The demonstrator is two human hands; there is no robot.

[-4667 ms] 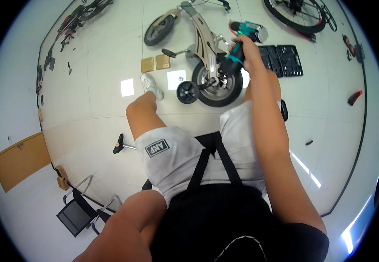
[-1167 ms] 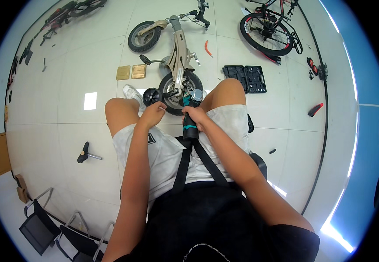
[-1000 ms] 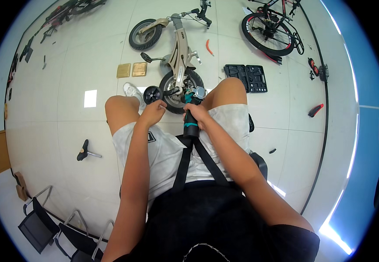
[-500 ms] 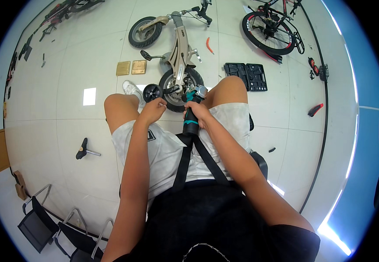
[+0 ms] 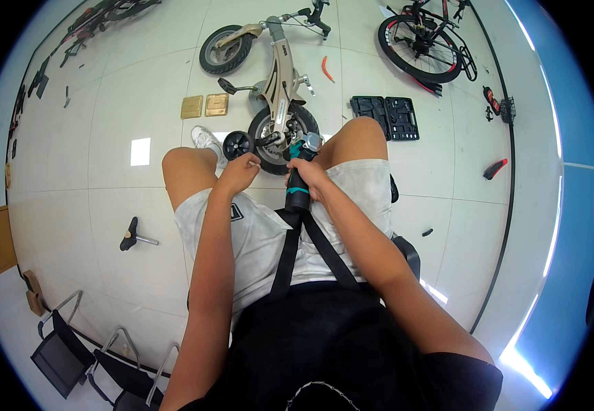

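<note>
A small beige bike [image 5: 282,75] lies on its side on the floor in front of my knees. Its rear wheel [image 5: 262,147] is nearest me, with a small black training wheel [image 5: 238,144] beside it. My right hand [image 5: 308,175] wraps round a black and teal cordless power wrench [image 5: 298,194], whose silver head points at the rear hub area. My left hand [image 5: 241,175] is closed, its fingertips pressed together just below the training wheel. Whatever it may hold is hidden.
An open black tool case [image 5: 384,118] lies at the right, two gold trays [image 5: 217,105] at the left. A saddle on a post [image 5: 132,236] rests on the left floor. Another bike [image 5: 420,48] lies far right; black chairs [image 5: 62,353] stand lower left.
The view has shifted very slightly. Both hands and the power wrench stay almost where they were by the rear wheel.
</note>
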